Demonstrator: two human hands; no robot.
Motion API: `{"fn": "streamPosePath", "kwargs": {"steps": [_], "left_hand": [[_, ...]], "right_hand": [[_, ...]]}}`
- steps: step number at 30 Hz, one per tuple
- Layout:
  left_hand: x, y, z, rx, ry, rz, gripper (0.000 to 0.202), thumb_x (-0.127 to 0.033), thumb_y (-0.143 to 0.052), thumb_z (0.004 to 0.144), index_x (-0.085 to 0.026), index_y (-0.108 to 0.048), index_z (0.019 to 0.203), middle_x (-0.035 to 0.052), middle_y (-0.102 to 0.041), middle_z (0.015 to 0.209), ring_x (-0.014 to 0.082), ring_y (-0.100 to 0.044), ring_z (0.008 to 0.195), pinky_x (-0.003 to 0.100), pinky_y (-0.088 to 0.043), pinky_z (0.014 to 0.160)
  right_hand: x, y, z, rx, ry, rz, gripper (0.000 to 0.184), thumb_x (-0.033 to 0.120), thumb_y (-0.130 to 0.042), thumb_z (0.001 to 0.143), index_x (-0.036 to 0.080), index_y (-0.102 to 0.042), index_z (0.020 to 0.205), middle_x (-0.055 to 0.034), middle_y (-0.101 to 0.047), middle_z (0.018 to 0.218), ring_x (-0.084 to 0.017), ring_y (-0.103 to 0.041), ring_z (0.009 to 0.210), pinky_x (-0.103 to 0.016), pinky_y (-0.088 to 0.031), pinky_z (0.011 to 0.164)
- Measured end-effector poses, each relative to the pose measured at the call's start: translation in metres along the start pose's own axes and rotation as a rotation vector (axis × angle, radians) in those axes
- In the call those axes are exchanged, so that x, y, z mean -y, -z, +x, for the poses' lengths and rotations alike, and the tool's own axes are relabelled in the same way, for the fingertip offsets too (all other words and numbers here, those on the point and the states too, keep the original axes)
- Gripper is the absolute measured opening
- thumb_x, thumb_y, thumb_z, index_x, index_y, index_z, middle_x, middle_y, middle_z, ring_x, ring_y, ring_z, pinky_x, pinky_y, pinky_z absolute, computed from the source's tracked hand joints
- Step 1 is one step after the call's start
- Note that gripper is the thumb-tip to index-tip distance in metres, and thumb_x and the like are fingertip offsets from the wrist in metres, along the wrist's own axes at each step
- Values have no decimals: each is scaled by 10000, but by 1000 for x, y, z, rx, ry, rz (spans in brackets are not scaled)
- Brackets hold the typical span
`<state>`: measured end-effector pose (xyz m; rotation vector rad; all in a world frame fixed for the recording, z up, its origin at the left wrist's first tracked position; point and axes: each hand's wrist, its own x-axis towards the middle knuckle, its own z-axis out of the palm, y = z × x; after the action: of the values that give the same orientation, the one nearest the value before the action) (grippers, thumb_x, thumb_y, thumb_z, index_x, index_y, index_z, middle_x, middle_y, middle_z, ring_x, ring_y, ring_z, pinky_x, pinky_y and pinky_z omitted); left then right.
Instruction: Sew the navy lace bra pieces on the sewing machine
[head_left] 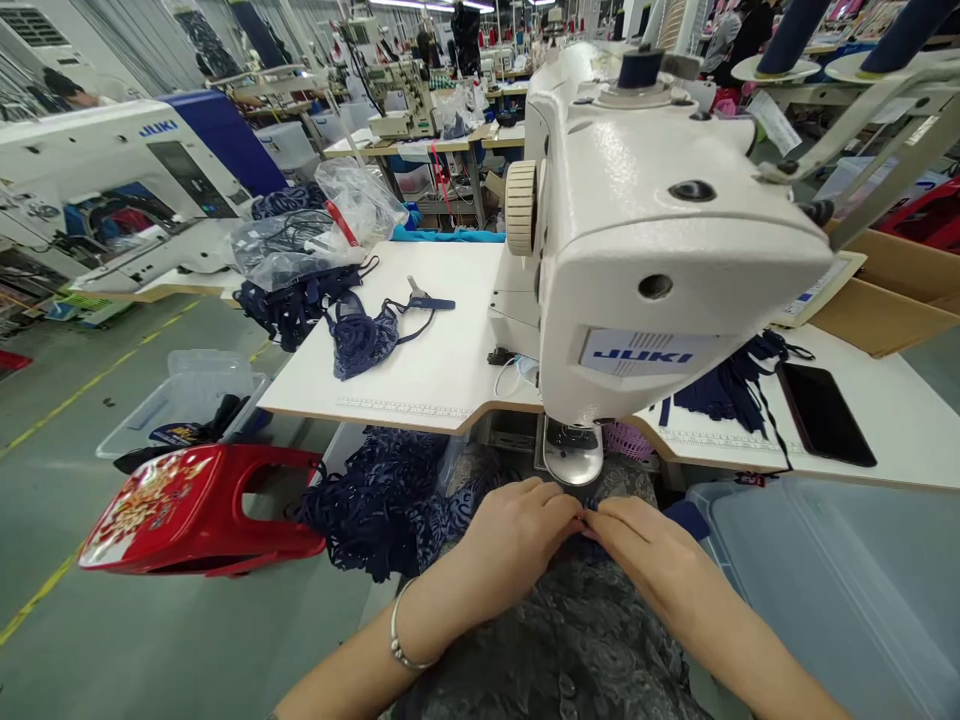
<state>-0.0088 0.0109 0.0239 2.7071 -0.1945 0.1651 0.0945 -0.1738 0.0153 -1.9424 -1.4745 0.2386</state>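
My left hand [517, 545] and my right hand [649, 550] meet at the fingertips, just in front of the sewing machine [675, 250] and below its needle area. Both are closed in a pinch. A sliver of navy fabric [591, 505] shows at the fingers; most of it is hidden by them. Beside my left hand, patterned navy fabric [457, 510] runs into a heap of navy bras and straps [382, 500]. The machine's rounded metal bed end [573, 460] lies right beyond my fingertips. On the white tabletop [450, 300] to the left rests a navy bra [364, 335].
A phone [825, 412] and navy straps [724, 390] lie on the right tabletop, near a cardboard box [892, 290]. Below is a translucent bin [840, 580]. At left are a red stool [187, 510], a clear bin [202, 385] and a second machine [112, 170].
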Motion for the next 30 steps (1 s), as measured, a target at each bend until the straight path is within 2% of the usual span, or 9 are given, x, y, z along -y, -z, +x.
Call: {"fn": "streamPosePath", "kwargs": {"steps": [5, 8, 10, 14, 18, 20, 22, 24, 30], "left_hand": [[19, -11, -4, -55, 268, -87, 219, -177, -478, 970, -133, -584, 1156, 130, -661, 1099, 258, -612, 1043, 421, -476, 910], [21, -15, -5, -1, 283, -201, 224, -250, -511, 972, -158, -610, 1150, 84, -687, 1032, 215, -648, 941, 324, -509, 813], [15, -19, -3, 57, 283, -451, 196, -308, -529, 967, -201, -637, 1090, 19, -693, 969, 157, -649, 841, 231, -493, 693], [6, -30, 1, -23, 455, -815, 181, -343, -621, 892, -167, -650, 917, 3, -671, 840, 141, -605, 747, 212, -428, 606], [4, -34, 3, -78, 487, -804, 145, -301, -623, 877, -167, -646, 829, -2, -629, 766, 135, -577, 717, 224, -414, 631], [2, -30, 3, -68, 461, -771, 140, -274, -610, 882, -178, -651, 790, -5, -607, 754, 130, -562, 709, 227, -401, 638], [0, -26, 3, -29, 386, -692, 168, -255, -576, 908, -190, -656, 775, -6, -582, 745, 126, -546, 704, 223, -384, 627], [-3, -24, 2, -19, 308, -588, 191, -244, -543, 934, -193, -652, 785, -8, -555, 726, 120, -532, 678, 215, -367, 593], [-9, -29, 1, -200, 134, -214, 175, -233, -502, 966, -169, -635, 873, 2, -550, 722, 128, -524, 608, 227, -346, 509]], "right_hand": [[-17, -6, 1, -86, -245, 319, 199, 281, -502, 1002, 229, -678, 923, -33, -635, 894, -192, -616, 819, -297, -487, 714], [-26, -19, 2, -119, -425, 534, 228, 377, -574, 957, 231, -713, 850, -27, -648, 863, -194, -619, 792, -286, -488, 692], [-28, -31, 2, -162, -486, 662, 248, 418, -596, 939, 223, -729, 863, -37, -657, 899, -202, -619, 835, -287, -492, 717], [-26, -50, -2, -254, -530, 800, 247, 427, -630, 919, 212, -730, 848, -37, -640, 893, -194, -606, 845, -273, -487, 714], [-23, -51, -3, -284, -487, 697, 266, 445, -599, 932, 213, -718, 879, -58, -620, 915, -215, -587, 874, -300, -490, 742], [-22, -47, -3, -215, -430, 664, 316, 468, -515, 970, 221, -711, 969, -78, -616, 970, -239, -576, 946, -333, -489, 818], [-21, -45, -2, -104, -398, 716, 355, 482, -451, 993, 234, -698, 1054, -89, -610, 1024, -254, -563, 1003, -356, -475, 886], [-20, -47, -1, -86, -438, 851, 306, 475, -509, 974, 252, -701, 1060, -76, -605, 1050, -252, -558, 1026, -352, -463, 916], [-15, -66, -5, -476, -568, 1239, 133, 400, -727, 857, 290, -718, 932, 1, -622, 931, -163, -570, 873, -228, -476, 761]]}}
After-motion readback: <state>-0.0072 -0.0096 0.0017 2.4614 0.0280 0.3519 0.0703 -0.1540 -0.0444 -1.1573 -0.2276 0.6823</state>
